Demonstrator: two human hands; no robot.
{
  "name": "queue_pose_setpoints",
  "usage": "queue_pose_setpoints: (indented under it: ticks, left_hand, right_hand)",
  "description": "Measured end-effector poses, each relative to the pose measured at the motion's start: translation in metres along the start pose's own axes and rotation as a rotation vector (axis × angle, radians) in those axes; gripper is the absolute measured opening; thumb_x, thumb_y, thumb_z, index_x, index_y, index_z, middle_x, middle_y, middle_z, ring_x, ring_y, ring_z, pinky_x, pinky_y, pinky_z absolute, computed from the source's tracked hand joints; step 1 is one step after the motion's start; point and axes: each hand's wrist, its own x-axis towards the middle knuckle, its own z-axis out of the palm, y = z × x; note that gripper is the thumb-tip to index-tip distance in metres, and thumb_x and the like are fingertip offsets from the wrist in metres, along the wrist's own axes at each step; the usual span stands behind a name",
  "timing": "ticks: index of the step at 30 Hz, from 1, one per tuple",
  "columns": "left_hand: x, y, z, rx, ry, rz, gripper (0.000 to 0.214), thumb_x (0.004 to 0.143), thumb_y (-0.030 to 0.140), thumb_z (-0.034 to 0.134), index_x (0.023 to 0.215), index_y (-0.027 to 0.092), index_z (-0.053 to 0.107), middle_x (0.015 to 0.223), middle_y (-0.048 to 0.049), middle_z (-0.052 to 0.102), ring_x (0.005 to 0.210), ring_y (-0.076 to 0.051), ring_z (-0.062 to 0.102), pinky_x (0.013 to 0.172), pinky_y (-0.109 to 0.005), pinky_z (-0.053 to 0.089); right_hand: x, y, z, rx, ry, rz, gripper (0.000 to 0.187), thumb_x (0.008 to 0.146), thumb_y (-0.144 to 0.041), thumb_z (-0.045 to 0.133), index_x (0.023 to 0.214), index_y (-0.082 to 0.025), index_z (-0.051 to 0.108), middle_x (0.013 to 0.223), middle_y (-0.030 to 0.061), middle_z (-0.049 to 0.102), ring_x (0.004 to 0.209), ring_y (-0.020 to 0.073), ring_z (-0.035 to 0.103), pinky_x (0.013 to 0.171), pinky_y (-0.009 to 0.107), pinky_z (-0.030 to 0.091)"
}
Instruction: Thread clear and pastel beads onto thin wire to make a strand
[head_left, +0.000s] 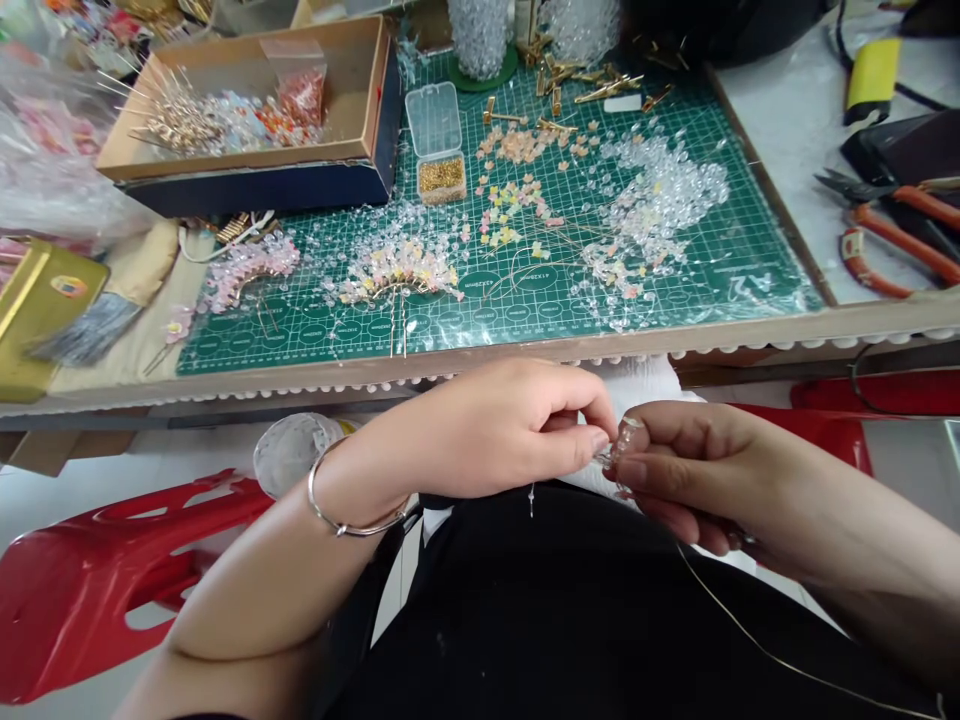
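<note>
My left hand and my right hand meet above my lap, just off the table's front edge. Between their fingertips is a small cluster of clear beads. My right thumb and fingers pinch this cluster, while my left thumb and forefinger grip its left side. A thin gold wire trails from below my right hand toward the lower right. Under my left hand dangles a short strand with a tiny bead. The palm sides of both hands are hidden.
A green cutting mat bears loose clear beads, flower beads and two beaded hair combs, one yellowish, one pink. Behind stands a cardboard box. Orange-handled pliers lie right; a red stool stands lower left.
</note>
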Motion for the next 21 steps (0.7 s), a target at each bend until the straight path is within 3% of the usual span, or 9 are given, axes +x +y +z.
queue_pose_setpoints:
  ticks: [3,7,12,16,21]
  left_hand:
    - [-0.002,0.007,-0.002,0.224,0.052,0.080,0.021,0.093,0.011,0.050,0.092,0.018,0.070,0.086,-0.0003,0.068,0.078,-0.014,0.059,0.069,-0.028,0.040]
    - [-0.002,0.013,0.002,0.565,0.102,0.189,0.023,0.097,0.014,0.049,0.081,0.017,0.065,0.081,-0.0030,0.061,0.071,-0.016,0.051,0.064,-0.032,0.036]
    - [-0.001,0.018,0.019,0.906,0.332,0.345,0.027,0.092,0.004,0.044,0.078,0.017,0.063,0.071,-0.0044,0.056,0.065,-0.018,0.045,0.057,-0.034,0.032]
    - [-0.002,0.020,0.035,0.997,0.516,0.374,0.029,0.094,0.006,0.044,0.083,0.015,0.068,0.062,-0.0024,0.051,0.059,-0.017,0.046,0.052,-0.034,0.028]
    - [-0.006,0.013,0.048,0.930,0.656,0.446,0.023,0.097,0.010,0.052,0.087,0.012,0.072,0.061,-0.0006,0.054,0.057,-0.015,0.047,0.051,-0.032,0.034]
  right_hand:
    - [0.001,-0.003,0.003,0.010,-0.006,0.002,0.036,0.081,-0.047,0.080,0.069,-0.020,0.059,0.051,-0.0050,0.054,0.040,0.0052,0.039,0.038,0.017,0.025]
    - [0.000,-0.007,0.005,-0.020,0.022,-0.023,0.035,0.084,-0.046,0.078,0.068,-0.021,0.060,0.052,-0.0046,0.056,0.041,0.0058,0.042,0.039,0.017,0.028]
    - [-0.001,-0.009,0.003,0.039,0.106,-0.068,0.036,0.084,-0.042,0.078,0.061,-0.020,0.060,0.051,-0.0038,0.054,0.043,0.0073,0.044,0.041,0.019,0.031]
    - [-0.002,-0.011,0.005,0.162,0.177,-0.126,0.037,0.077,-0.042,0.084,0.062,-0.021,0.058,0.050,-0.0051,0.049,0.044,0.0070,0.040,0.041,0.020,0.031]
    - [-0.004,-0.017,0.013,0.282,0.214,-0.186,0.044,0.074,-0.059,0.084,0.071,-0.021,0.064,0.050,-0.0051,0.048,0.043,0.0060,0.038,0.040,0.018,0.031]
